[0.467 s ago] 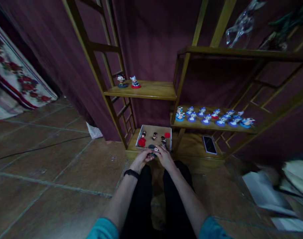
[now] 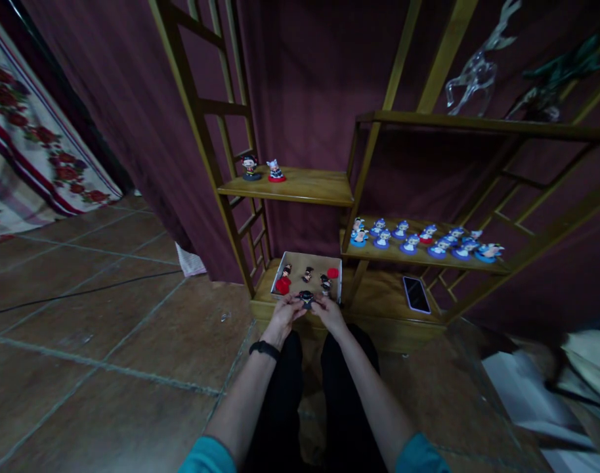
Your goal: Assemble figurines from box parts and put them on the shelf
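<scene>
While I am watching from afar, the left hand (image 2: 285, 312) and the right hand (image 2: 329, 314) are both clamping on a dark figurine (image 2: 306, 299) at the near edge of a shallow box (image 2: 317, 263). Fingers are pinching it from either side, and I am not able to tell if it is touching the rim. Any lettering on the box or figurine is staying too small for me to be reading. The figurine's dark top is leaning toward the box; its long axis is looking foreshortened, so I am not judging its tilt or which way it is facing. Inside the box, small figures (image 2: 307, 274) and red discs (image 2: 333, 272) are lying apart. On a shelf (image 2: 314, 184) above the box, two figurines (image 2: 276, 171) are standing upright, and to its right a phone (image 2: 416, 293) is lying flat.
</scene>
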`<move>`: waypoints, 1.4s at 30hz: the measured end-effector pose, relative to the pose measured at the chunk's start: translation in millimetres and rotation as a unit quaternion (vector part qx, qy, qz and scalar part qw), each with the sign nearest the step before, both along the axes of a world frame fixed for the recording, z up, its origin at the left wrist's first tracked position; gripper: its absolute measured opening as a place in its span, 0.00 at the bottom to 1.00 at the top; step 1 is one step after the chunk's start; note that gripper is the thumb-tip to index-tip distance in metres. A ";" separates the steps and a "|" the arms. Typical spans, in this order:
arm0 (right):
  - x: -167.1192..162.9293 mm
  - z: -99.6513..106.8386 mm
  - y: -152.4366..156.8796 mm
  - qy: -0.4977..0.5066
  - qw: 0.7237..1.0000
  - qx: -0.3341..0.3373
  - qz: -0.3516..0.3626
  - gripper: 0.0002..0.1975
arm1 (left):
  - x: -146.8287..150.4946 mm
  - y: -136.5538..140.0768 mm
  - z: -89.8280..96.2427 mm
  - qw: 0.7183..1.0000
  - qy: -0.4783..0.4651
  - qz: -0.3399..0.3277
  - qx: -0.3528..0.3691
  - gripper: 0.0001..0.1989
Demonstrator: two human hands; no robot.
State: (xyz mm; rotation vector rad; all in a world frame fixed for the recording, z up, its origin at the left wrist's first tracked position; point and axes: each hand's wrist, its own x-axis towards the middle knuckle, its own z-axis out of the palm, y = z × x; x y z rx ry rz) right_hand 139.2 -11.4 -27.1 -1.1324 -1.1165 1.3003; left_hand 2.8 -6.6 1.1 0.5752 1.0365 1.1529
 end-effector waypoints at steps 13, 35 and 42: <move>-0.4 23.5 -11.5 0.184 0.980 -0.080 0.008 0.18 | -3.3 -3.3 7.2 0.998 -0.037 -0.044 -0.017 0.06; -3.0 24.1 -10.2 0.136 0.990 -0.005 -0.024 0.19 | -4.8 -1.6 3.3 0.998 -0.045 -0.032 0.006 0.08; -2.7 25.8 -13.1 0.161 0.986 -0.039 0.001 0.22 | -5.3 0.5 4.2 0.997 -0.048 -0.054 -0.005 0.03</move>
